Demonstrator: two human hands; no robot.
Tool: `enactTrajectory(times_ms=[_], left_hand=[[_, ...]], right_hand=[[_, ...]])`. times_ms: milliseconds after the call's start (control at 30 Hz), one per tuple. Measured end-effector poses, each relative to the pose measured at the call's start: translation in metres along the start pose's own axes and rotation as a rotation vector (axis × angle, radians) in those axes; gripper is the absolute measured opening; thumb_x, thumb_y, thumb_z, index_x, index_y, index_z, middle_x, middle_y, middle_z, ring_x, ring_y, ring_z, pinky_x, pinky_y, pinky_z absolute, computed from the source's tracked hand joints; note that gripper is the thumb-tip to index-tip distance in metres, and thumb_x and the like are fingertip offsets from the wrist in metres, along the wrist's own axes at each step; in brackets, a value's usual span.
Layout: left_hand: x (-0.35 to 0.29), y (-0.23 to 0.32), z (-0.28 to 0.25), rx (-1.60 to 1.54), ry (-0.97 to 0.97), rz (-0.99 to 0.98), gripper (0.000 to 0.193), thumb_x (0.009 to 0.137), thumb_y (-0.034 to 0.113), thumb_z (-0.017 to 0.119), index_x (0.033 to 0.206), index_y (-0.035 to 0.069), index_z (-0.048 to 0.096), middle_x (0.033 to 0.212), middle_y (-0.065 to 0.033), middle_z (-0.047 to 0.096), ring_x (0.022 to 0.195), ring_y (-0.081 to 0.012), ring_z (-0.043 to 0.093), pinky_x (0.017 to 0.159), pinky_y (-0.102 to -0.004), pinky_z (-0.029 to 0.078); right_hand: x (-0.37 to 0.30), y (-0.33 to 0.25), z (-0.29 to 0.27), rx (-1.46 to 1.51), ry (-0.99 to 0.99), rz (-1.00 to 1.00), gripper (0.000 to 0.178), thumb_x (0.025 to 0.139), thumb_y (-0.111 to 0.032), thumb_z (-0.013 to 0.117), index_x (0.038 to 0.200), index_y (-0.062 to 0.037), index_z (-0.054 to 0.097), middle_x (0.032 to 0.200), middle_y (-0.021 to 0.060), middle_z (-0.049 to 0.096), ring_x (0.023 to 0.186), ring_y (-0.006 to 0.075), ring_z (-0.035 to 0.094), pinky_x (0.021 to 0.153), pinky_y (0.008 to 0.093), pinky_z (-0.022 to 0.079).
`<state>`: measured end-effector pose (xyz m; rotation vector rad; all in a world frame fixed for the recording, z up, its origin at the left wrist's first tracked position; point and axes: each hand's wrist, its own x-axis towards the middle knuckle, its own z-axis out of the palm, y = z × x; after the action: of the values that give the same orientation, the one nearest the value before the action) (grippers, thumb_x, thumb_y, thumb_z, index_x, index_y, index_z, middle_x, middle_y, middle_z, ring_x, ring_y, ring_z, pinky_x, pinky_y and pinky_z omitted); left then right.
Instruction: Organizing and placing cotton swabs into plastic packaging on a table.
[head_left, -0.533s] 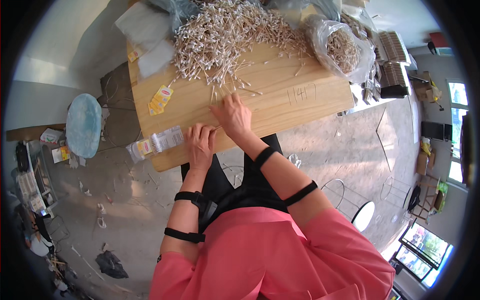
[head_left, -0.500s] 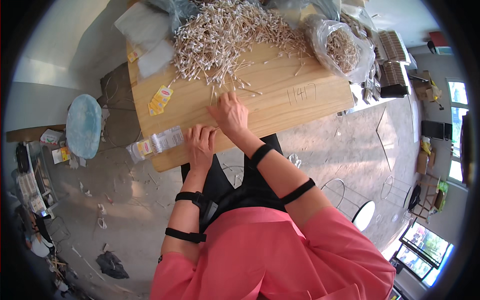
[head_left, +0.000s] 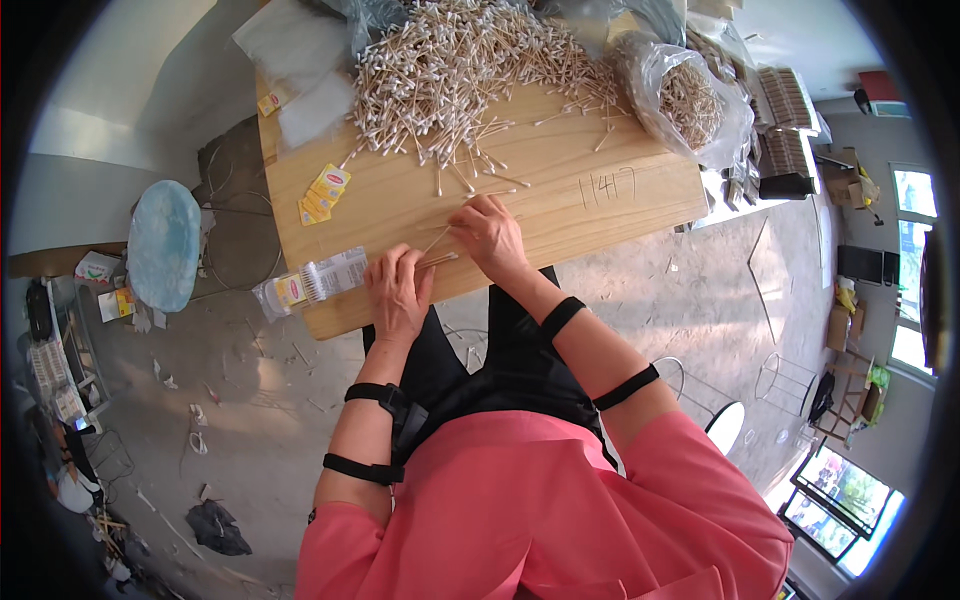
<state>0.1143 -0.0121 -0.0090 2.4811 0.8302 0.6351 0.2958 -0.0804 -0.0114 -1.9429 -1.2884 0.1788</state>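
At the table's near edge, my left hand (head_left: 398, 288) is closed around a few cotton swabs (head_left: 440, 260), whose tips stick out to its right. Just right of it, my right hand (head_left: 488, 235) pinches a single cotton swab (head_left: 437, 240) that slants down toward the left hand. Against the left fingers lies a clear plastic packet (head_left: 342, 271) with a yellow label and a row of swabs in it. Beyond both hands spreads a large heap of loose cotton swabs (head_left: 440, 85), several strays lying on its near side. My palms and some fingertips are hidden.
Yellow labels (head_left: 325, 193) lie on the wooden table (head_left: 545, 190) at left, near clear plastic bags (head_left: 312, 115). A clear bag of swabs (head_left: 690, 105) stands at the far right, beside stacked packs (head_left: 785, 100). A blue-topped stool (head_left: 163, 245) stands left of the table.
My right hand has come back from the near side of the heap, moving slightly right, with a swab in its fingers. Swabs now show projecting from my left hand, which has barely moved.
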Motion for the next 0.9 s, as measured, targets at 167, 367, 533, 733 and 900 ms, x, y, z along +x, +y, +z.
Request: enactTrajectory(times_ms=[167, 367, 533, 733, 900], left_hand=[[0.01, 0.002, 0.004, 0.086, 0.002, -0.009, 0.059, 0.086, 0.023, 0.07, 0.138, 0.01, 0.046, 0.135, -0.0087, 0.049, 0.12, -0.0308, 0.048, 0.102, -0.0464, 0.035], [0.021, -0.007, 0.004, 0.013, -0.007, 0.005, 0.067, 0.086, 0.02, 0.069, 0.146, 0.012, 0.041, 0.139, -0.0078, 0.047, 0.124, -0.0306, 0.046, 0.106, -0.0473, 0.032], [0.04, -0.013, -0.003, -0.014, -0.046, 0.041, 0.044, 0.084, 0.015, 0.07, 0.127, 0.015, 0.059, 0.124, -0.0048, 0.054, 0.114, -0.0293, 0.051, 0.099, -0.0458, 0.036], [0.048, -0.023, -0.009, 0.015, -0.03, 0.053, 0.008, 0.084, 0.012, 0.068, 0.09, 0.01, 0.062, 0.103, -0.0025, 0.056, 0.103, -0.027, 0.053, 0.09, -0.0442, 0.039], [0.028, -0.012, -0.014, -0.023, -0.041, -0.011, 0.017, 0.086, 0.014, 0.067, 0.101, 0.01, 0.06, 0.113, -0.0056, 0.057, 0.109, -0.0297, 0.052, 0.094, -0.0459, 0.039]], right_hand=[[0.001, -0.005, 0.004, 0.006, -0.097, -0.018, 0.008, 0.078, -0.014, 0.07, 0.083, -0.0087, 0.069, 0.09, 0.0061, 0.062, 0.086, 0.0293, 0.062, 0.075, 0.0403, 0.051], [0.011, 0.017, -0.029, -0.134, 0.143, 0.235, 0.009, 0.085, -0.015, 0.069, 0.092, -0.0097, 0.067, 0.093, 0.0069, 0.062, 0.086, 0.0308, 0.064, 0.068, 0.0416, 0.052], [0.01, 0.016, -0.031, -0.021, 0.021, 0.116, 0.006, 0.086, -0.014, 0.067, 0.09, -0.0094, 0.067, 0.093, 0.008, 0.062, 0.086, 0.0311, 0.064, 0.069, 0.0413, 0.052], [-0.007, 0.005, -0.011, -0.016, 0.01, 0.075, 0.007, 0.085, -0.011, 0.065, 0.09, -0.0071, 0.068, 0.091, 0.0097, 0.06, 0.088, 0.0311, 0.063, 0.072, 0.0391, 0.052], [-0.011, 0.008, -0.014, 0.014, 0.012, 0.129, 0.008, 0.085, -0.011, 0.065, 0.09, -0.0074, 0.068, 0.091, 0.0094, 0.06, 0.09, 0.0306, 0.063, 0.073, 0.0403, 0.052]])
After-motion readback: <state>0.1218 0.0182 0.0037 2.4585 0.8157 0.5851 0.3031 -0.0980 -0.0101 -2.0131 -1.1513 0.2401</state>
